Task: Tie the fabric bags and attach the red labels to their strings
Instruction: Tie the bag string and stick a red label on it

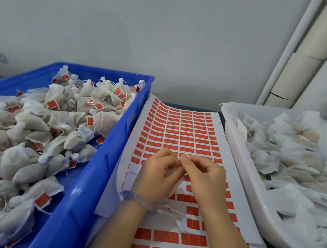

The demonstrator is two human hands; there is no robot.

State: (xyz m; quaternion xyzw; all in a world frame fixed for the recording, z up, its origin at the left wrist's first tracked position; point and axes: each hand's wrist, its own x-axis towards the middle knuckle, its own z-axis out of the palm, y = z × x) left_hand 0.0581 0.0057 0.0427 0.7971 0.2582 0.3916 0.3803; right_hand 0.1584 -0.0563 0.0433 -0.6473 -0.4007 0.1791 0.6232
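- the left hand (157,172), wearing a pale bangle (134,197), is curling its fingers and pinching a thin string (184,173) at centre frame.
- the right hand (203,177) is pinching a small red label (187,156) at its fingertips, touching the left's.
- a fabric bag (172,211) is lying under the wrists on the label sheet (185,133).
- tied, labelled bags (42,134) are filling the blue crate (97,167) at left.
- untied bags (292,152) are sitting in the white tub (239,168) at right.

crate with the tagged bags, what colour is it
The crate is blue; the head view shows it.
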